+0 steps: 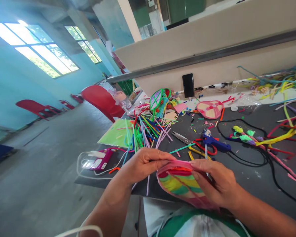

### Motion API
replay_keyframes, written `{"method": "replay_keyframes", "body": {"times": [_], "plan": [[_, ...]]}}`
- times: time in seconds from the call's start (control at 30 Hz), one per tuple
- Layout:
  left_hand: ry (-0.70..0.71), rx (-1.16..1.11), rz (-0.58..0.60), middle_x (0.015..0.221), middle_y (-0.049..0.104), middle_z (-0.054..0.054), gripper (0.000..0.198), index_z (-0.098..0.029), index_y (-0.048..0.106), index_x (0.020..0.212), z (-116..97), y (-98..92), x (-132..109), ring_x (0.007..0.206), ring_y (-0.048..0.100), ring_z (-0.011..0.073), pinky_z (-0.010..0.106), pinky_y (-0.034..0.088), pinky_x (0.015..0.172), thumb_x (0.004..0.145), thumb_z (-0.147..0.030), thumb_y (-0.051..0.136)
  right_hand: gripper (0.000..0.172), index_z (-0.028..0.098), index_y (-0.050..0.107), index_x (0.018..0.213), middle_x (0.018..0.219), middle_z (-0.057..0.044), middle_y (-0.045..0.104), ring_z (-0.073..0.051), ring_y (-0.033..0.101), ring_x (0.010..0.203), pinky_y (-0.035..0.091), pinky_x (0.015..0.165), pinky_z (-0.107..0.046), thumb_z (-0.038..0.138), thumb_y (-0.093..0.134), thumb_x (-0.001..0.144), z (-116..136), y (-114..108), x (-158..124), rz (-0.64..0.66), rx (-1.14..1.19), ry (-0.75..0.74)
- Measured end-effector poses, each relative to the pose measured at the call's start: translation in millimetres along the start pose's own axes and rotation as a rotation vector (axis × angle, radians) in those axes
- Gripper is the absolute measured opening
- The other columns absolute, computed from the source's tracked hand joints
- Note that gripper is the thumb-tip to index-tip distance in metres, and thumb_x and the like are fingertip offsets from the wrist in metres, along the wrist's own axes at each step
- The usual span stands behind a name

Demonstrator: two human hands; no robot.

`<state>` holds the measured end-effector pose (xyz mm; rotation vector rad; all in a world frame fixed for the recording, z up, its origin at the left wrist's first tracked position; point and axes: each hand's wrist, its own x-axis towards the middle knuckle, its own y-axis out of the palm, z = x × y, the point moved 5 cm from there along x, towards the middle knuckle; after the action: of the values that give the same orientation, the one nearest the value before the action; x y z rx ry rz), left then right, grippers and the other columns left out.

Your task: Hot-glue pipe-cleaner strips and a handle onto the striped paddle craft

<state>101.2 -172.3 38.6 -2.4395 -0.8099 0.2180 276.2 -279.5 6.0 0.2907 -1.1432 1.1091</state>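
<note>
A striped oval craft piece (179, 184), made of red, green and yellow bands with a pink fuzzy rim, is held above the near edge of the table. My left hand (146, 163) pinches its upper rim from the left, thumb and fingers together. On the right side, my right hand (217, 179) grips the same rim, its thumb lying over the striped face. Just beyond the hands lie red-handled scissors (206, 147) and a blue glue gun (216, 143). A heap of coloured pipe cleaners (149, 131) is spread past my left hand.
A black phone (188, 85) leans against the back panel. A purple device with a white cable (104, 159) lies at the table's left edge. Farther back are a pink-rimmed craft piece (210, 109) and a green-rimmed one (157, 99). Black cords (270, 161) run along the right. A red chair (102, 100) stands beyond.
</note>
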Motion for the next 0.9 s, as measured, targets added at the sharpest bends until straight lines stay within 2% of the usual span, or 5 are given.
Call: {"method": "replay_keyframes", "body": {"times": [0.3,0.43,0.6,0.73,0.9], "plan": [[0.094,0.061,-0.017,0.103,0.073,0.006,0.029,-0.023,0.069,0.114,-2,13.8,-24,0.09,0.069,0.0166,0.023,0.053,0.078,0.089,-0.02,0.057,0.017,0.014,0.06,0.1,0.086,-0.009,0.074,-0.013,0.072,0.079,0.057,0.075,-0.017,0.011,0.056,0.084,4,-1,-5,0.032,-0.025,-0.06],[0.143,0.187,-0.144,0.102,0.073,0.005,0.033,-0.022,0.066,0.118,-10,21.8,-34,0.091,0.068,0.0154,0.022,0.053,0.08,0.086,-0.02,0.062,0.016,0.015,0.061,0.098,0.083,-0.008,0.074,-0.013,0.072,0.076,0.057,0.073,-0.017,0.011,0.058,0.083,3,-1,-7,0.024,-0.057,-0.041],[0.206,0.266,-0.277,0.098,0.072,0.004,0.021,-0.018,0.069,0.107,-14,20.2,-36,0.089,0.068,0.0132,0.02,0.053,0.079,0.089,-0.016,0.056,0.018,0.016,0.061,0.098,0.084,-0.007,0.074,-0.013,0.072,0.076,0.057,0.074,-0.018,0.01,0.06,0.082,4,1,2,-0.003,-0.024,-0.002],[0.35,0.473,-0.377,0.099,0.072,0.002,0.022,-0.021,0.066,0.108,-42,-1.6,-39,0.092,0.066,0.0115,0.019,0.051,0.083,0.089,-0.013,0.057,0.025,0.017,0.059,0.104,0.088,-0.007,0.074,-0.014,0.072,0.081,0.058,0.075,-0.019,0.008,0.06,0.08,22,-7,28,-0.01,-0.015,-0.096],[0.565,0.794,-0.554,0.098,0.071,0.001,0.023,-0.021,0.061,0.112,-108,-26.6,-59,0.091,0.065,0.0114,0.02,0.05,0.084,0.092,-0.015,0.052,0.046,0.02,0.053,0.121,0.105,-0.009,0.071,-0.017,0.069,0.095,0.058,0.075,-0.026,-0.001,0.055,0.08,48,-16,65,0.006,0.148,-0.177]]}}
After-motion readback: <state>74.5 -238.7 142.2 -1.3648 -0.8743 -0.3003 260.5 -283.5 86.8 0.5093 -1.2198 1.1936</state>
